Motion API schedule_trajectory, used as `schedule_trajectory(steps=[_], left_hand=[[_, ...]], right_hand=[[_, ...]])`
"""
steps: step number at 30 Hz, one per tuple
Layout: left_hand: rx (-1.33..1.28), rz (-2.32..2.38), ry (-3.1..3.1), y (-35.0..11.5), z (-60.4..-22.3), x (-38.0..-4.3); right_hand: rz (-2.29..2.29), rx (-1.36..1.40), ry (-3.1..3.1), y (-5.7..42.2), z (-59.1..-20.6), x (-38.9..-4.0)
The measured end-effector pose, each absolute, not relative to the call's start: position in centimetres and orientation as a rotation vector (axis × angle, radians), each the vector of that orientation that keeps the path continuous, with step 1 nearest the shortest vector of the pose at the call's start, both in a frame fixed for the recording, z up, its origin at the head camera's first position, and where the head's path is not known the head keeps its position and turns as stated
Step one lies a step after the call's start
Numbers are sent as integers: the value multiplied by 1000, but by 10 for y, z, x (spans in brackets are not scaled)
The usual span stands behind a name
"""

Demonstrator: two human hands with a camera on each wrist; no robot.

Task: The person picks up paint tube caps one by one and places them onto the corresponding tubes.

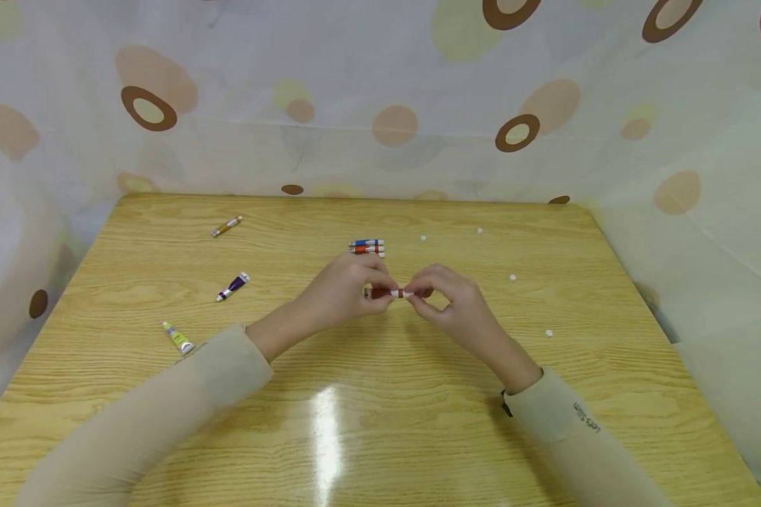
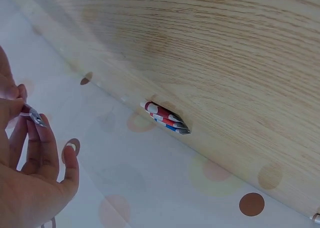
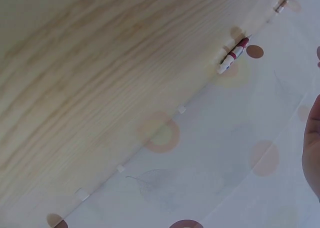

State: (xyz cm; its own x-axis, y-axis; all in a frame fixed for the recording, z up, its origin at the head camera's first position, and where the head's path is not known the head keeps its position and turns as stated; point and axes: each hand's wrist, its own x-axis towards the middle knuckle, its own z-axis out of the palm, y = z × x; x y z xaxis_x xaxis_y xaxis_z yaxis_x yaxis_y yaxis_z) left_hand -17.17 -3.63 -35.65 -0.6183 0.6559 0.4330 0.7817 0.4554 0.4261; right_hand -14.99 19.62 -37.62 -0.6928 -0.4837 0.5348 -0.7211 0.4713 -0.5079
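Observation:
My left hand (image 1: 345, 292) pinches a small brown paint tube (image 1: 401, 293) between thumb and fingers, above the middle of the table. At the tube's other end, the thumb and fingertips of my right hand (image 1: 463, 306) pinch its white cap end; the cap itself is mostly hidden by them. In the left wrist view the silver crimped end of the tube pokes out from the fingers. Just beyond my left hand lie three paint tubes (image 1: 368, 243) side by side, blue, red and dark red, partly covered by that hand in the head view.
Several small white caps (image 1: 512, 277) lie scattered on the right of the table (image 1: 418, 422). On the left are a yellow-brown tube (image 1: 227, 226), a purple tube (image 1: 232, 287) and a yellow-green tube (image 1: 177, 338), the last near my left sleeve. A dotted curtain (image 1: 355, 162) hangs behind the table.

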Motion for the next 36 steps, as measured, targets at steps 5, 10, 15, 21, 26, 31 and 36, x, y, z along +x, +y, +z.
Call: schedule_trajectory(steps=[5, 10, 15, 21, 26, 31, 36], left_hand=[[-1257, -884, -2542, -35, -355, -172], [-1273, -898, -2542, -35, -353, -171], [-1276, -893, -2530, -35, -353, -170], [-1279, -895, -2522, -35, -355, -170], [-1271, -915, -2546, -36, -354, -170], [-1273, -936, -2553, -37, -354, -169], [-1293, -947, -2519, -37, -355, -170]], right_hand=[[995, 1050, -2399, 197, -376, -149], [1008, 1052, -2400, 197, -375, -148], [1050, 1027, -2420, 198, -376, -149], [1073, 1039, -2452, 202, -378, -151], [1033, 1056, -2440, 206, -378, -152], [1026, 1090, -2403, 206, -376, -153], [1037, 1092, -2389, 204, -376, -152]])
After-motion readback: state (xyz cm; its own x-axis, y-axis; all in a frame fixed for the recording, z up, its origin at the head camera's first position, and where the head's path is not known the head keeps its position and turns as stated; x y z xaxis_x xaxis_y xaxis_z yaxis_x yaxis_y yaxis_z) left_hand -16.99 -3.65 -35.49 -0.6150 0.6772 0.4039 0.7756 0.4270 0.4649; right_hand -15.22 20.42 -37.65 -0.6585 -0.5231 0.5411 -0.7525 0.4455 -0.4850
